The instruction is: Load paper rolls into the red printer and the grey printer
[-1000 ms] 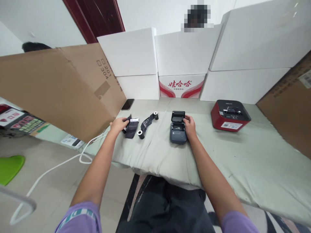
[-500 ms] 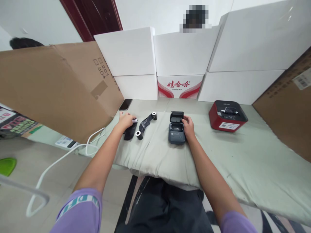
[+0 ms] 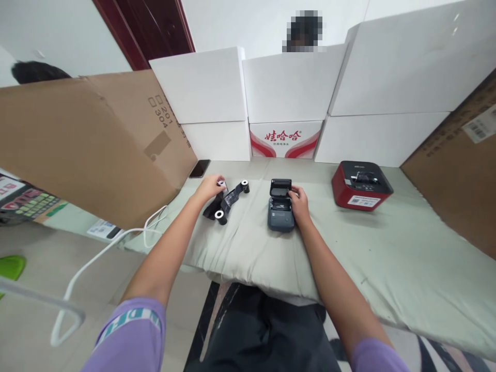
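Note:
In the head view my left hand grips a small roll with a white end, and a loose dark strip hangs beneath it onto the cloth. Just right of that lies a black ribbon stretched between two small spools with white cores, a far spool and a near spool. A dark grey portable label printer sits with its lid raised. My right hand holds the printer's right side, fingers closed at the edge of the lid.
A red and black box-shaped device stands on the right of the cloth-covered table. A phone lies at the back left, and a white cable drapes off the left edge. White boxes and cardboard sheets wall the table.
My left hand has moved right with the roll, drawing the dark strip towards the ribbon with two spools. My right hand stays at the printer, whose lid remains raised.

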A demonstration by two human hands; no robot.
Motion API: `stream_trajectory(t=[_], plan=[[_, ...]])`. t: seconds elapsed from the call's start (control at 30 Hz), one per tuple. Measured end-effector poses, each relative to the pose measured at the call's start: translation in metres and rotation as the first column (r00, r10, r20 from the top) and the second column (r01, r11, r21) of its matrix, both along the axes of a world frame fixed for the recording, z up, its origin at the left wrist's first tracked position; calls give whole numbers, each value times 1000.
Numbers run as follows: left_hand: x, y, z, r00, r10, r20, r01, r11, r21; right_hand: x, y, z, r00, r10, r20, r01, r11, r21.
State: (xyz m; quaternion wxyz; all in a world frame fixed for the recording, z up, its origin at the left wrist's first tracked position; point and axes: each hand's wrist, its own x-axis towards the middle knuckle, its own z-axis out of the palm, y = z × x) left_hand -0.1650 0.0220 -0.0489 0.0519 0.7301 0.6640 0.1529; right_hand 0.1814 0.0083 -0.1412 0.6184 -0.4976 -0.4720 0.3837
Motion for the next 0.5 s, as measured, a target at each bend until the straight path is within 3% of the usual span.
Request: stream_trajectory(t=[0.13, 0.27, 0.4, 0.5], plan=[[8, 11, -10, 998, 47, 36, -49, 998, 41, 0, 0, 1, 1000, 2, 5, -2, 1000, -2], [18, 10, -17, 994, 104, 26, -104, 994, -18, -1, -1, 2, 1000, -1, 0, 1, 1000, 5], [18, -2, -8, 982, 152, 108, -160, 985, 69, -1, -1, 3, 1000, -4, -2, 4, 1000, 10], [3, -20, 7, 937, 310, 161, -331, 935, 123, -1, -1, 1, 1000, -4, 4, 4, 1000, 11]])
